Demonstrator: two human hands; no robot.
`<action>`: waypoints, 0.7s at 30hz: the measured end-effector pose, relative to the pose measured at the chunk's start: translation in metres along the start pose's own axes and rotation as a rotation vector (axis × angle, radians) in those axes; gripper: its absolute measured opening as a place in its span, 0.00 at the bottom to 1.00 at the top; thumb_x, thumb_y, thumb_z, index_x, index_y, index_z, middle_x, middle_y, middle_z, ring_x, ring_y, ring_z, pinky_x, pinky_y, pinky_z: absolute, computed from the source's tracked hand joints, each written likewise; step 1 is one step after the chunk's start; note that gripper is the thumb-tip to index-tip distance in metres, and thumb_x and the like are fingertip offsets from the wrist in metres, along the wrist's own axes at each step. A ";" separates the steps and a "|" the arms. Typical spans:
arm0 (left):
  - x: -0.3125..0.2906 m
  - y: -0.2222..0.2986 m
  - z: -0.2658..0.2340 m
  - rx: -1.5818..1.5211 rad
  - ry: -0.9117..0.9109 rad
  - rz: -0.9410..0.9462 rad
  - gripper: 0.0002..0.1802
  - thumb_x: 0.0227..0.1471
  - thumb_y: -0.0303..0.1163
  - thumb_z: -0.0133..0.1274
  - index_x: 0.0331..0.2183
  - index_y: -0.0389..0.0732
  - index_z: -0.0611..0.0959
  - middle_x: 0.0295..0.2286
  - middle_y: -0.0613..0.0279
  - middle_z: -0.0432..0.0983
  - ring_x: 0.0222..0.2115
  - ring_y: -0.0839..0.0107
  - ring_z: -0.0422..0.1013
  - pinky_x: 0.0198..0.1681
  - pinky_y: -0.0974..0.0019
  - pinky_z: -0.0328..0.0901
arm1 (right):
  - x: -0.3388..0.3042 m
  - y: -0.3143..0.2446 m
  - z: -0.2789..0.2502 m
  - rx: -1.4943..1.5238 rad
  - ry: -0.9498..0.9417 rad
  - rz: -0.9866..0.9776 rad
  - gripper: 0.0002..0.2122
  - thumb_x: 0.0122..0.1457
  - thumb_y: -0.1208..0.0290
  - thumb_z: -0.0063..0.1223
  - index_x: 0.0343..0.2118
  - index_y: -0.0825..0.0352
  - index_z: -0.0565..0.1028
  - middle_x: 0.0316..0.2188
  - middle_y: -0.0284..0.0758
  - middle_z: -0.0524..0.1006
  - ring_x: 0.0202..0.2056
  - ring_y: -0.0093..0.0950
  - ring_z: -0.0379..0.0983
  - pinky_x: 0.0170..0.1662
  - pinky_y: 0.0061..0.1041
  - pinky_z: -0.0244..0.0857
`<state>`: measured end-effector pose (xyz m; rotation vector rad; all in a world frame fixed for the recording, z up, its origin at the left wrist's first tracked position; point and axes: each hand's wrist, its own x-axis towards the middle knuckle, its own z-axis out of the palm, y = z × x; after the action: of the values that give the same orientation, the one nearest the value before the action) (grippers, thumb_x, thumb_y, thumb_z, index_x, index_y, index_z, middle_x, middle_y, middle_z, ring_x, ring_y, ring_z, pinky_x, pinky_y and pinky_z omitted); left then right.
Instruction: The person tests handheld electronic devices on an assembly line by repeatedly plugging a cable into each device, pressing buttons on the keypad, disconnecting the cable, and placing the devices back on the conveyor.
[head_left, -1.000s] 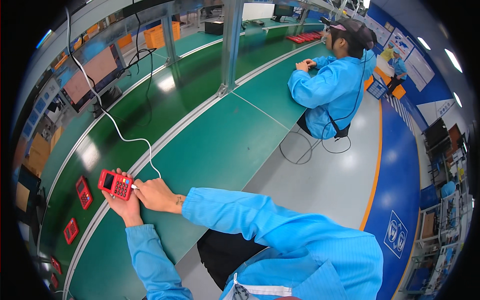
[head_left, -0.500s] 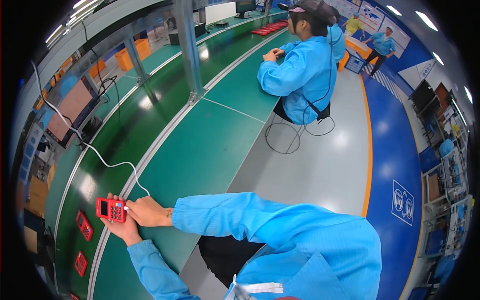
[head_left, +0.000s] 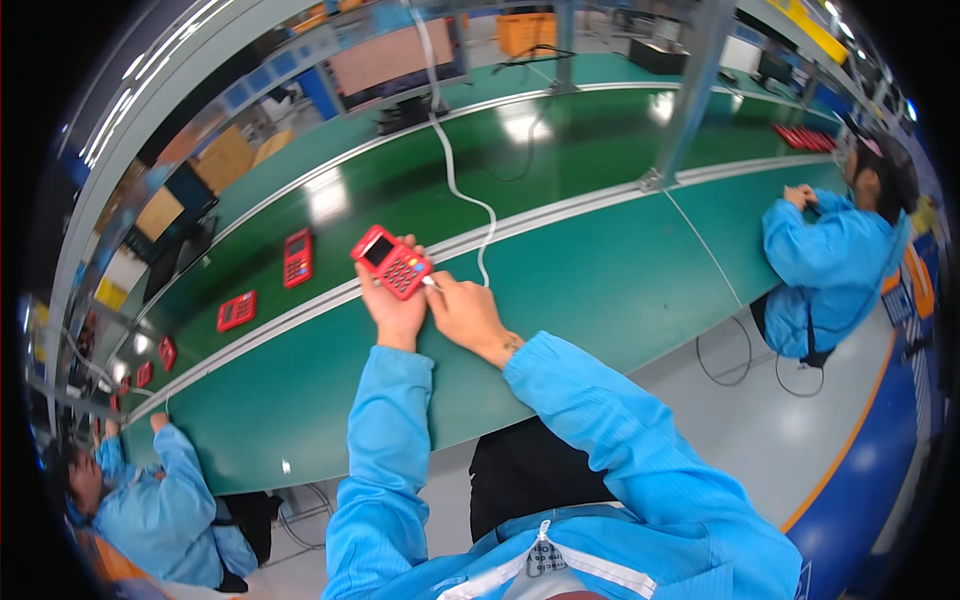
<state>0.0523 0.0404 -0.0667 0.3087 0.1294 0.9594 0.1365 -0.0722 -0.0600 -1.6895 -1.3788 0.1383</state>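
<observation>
My left hand [head_left: 398, 318] is closed around a red card payment terminal [head_left: 398, 270] with a dark screen and a keypad, face up. The fingertips show past its far edge. Close beside it, my right hand [head_left: 468, 318] pinches the white plug of a charging cable [head_left: 452, 180] against the terminal's right end. Whether the plug sits fully in the socket is too small to tell. From there the white cable runs up across the rail and out at the top.
Several more red terminals [head_left: 298, 258] lie on the dark green belt [head_left: 330, 200] to the left. A metal post [head_left: 690, 105] rises at the rail on the right. Co-workers in blue sit at the lower left [head_left: 160, 510] and the right [head_left: 825, 260] of the green table [head_left: 580, 270].
The head view has swung to the left, so more red terminals and a second seated co-worker now show. Both hands keep the terminal and plug together.
</observation>
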 end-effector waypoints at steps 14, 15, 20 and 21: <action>0.006 0.002 -0.005 0.040 -0.053 0.018 0.35 0.59 0.62 0.41 0.50 0.40 0.75 0.43 0.44 0.76 0.41 0.48 0.72 0.44 0.47 0.70 | 0.002 0.001 0.000 -0.050 -0.012 0.033 0.13 0.63 0.61 0.44 0.36 0.69 0.72 0.21 0.50 0.78 0.25 0.52 0.75 0.29 0.51 0.69; 0.006 0.003 -0.007 0.024 0.003 0.003 0.35 0.59 0.61 0.42 0.50 0.40 0.75 0.43 0.44 0.76 0.40 0.48 0.72 0.44 0.48 0.69 | 0.002 0.004 0.002 -0.027 -0.049 0.053 0.14 0.63 0.61 0.45 0.39 0.69 0.72 0.23 0.51 0.78 0.27 0.53 0.75 0.31 0.53 0.67; 0.014 0.010 -0.018 0.086 -0.120 -0.016 0.35 0.61 0.57 0.38 0.54 0.36 0.72 0.48 0.43 0.72 0.44 0.51 0.70 0.48 0.50 0.68 | 0.006 -0.001 -0.005 -0.020 -0.061 0.004 0.12 0.58 0.65 0.48 0.35 0.70 0.72 0.22 0.51 0.77 0.26 0.52 0.75 0.31 0.52 0.68; 0.016 0.007 -0.015 0.076 -0.141 -0.052 0.36 0.61 0.58 0.39 0.55 0.35 0.70 0.49 0.44 0.71 0.45 0.53 0.69 0.50 0.51 0.67 | 0.006 0.002 -0.007 -0.020 -0.010 -0.018 0.11 0.59 0.65 0.47 0.33 0.70 0.72 0.21 0.50 0.77 0.25 0.52 0.75 0.30 0.52 0.68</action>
<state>0.0518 0.0604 -0.0782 0.4400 0.0446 0.8791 0.1442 -0.0708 -0.0549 -1.6945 -1.4066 0.1233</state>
